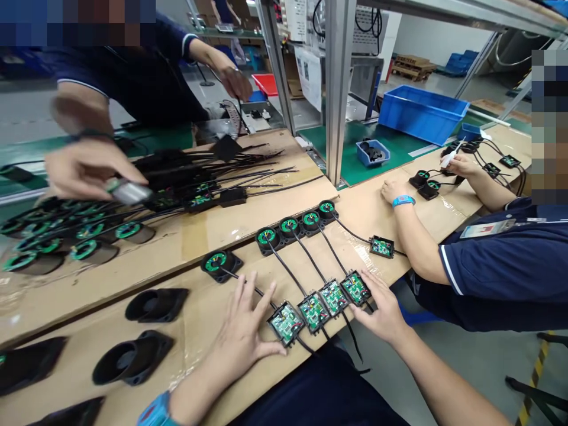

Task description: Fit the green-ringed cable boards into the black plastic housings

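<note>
left hand (pixel 242 331), right hand (pixel 377 305) flank board row (pixel 322 305) | axis rises rightward

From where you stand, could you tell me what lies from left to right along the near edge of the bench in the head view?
Black housing → left hand → first open green board box → second box → third box → fourth box → right hand, all on the cardboard-covered bench.

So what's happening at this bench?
The person's left hand and right hand lie flat either side of a row of four open circuit boxes, wired to round green-faced units on the cardboard top. Two co-workers handle similar parts.
</note>
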`<act>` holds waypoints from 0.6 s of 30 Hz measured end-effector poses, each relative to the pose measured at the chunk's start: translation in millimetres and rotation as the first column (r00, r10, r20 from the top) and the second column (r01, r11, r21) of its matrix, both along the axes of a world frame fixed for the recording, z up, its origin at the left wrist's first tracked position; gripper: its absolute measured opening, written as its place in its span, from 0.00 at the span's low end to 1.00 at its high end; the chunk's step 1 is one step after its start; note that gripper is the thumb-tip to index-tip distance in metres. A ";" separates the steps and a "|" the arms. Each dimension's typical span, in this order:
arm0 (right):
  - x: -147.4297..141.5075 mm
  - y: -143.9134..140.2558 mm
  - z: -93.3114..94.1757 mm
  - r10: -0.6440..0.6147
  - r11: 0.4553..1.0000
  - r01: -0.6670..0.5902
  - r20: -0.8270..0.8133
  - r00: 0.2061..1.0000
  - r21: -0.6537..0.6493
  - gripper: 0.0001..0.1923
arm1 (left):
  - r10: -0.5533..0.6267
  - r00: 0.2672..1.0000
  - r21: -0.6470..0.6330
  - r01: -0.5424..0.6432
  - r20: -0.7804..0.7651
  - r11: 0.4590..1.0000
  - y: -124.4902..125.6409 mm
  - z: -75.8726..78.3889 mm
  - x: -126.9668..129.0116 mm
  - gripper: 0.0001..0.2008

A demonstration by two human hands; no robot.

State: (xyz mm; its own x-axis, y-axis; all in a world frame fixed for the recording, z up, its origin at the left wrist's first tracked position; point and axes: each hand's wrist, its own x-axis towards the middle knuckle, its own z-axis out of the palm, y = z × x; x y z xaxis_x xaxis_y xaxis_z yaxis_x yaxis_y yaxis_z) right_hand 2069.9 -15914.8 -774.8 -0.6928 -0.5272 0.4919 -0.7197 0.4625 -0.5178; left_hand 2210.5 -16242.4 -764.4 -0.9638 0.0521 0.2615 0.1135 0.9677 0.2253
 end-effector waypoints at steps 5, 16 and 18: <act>-17.5 11.5 9.5 -0.097 0.994 0.096 -0.022 0.995 -0.053 0.35 | -0.129 0.986 0.136 0.114 0.104 0.984 19.0 2.5 -37.6 0.59; -79.3 39.4 -3.0 -0.108 0.981 0.109 -0.017 0.994 0.159 0.32 | -0.169 0.973 0.219 0.132 0.158 0.967 34.3 -0.3 -85.3 0.64; -81.3 39.8 -3.3 -0.084 0.986 0.082 0.009 0.996 0.143 0.31 | -0.122 0.990 0.152 0.111 0.064 0.982 30.1 -4.2 -64.6 0.61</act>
State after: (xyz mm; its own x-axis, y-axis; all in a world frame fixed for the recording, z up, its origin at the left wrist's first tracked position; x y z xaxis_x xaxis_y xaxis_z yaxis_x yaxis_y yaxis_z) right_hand 1988.6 -15875.0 -778.2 -0.7439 -0.5314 0.4051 -0.6682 0.5906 -0.4524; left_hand 2145.9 -16212.3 -768.6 -0.9700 0.1315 0.2045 0.2019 0.9041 0.3766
